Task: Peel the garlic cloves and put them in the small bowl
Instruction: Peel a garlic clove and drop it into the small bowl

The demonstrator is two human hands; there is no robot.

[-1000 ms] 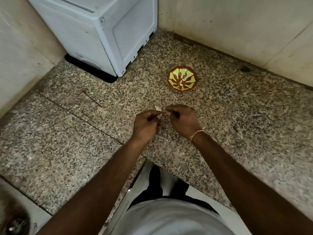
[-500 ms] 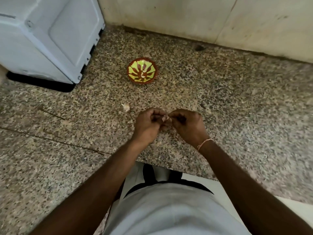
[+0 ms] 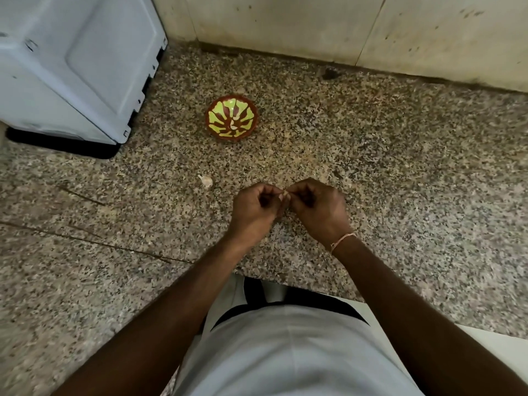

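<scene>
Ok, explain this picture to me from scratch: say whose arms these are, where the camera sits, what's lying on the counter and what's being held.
There is no machine here. A person wears a camera on the head, so the view looks down along their own two arms. The left hand and the right hand meet over a speckled stone counter and together pinch a garlic clove, of which only a pale sliver shows between the fingertips. Beyond the hands stands a small bowl, red-brown with a yellow-green pattern; a pale piece, probably garlic, lies in it. Another garlic piece lies loose on the counter left of the hands; whether it is a clove or just skin I cannot tell. A white appliance stands at the far left.
</scene>
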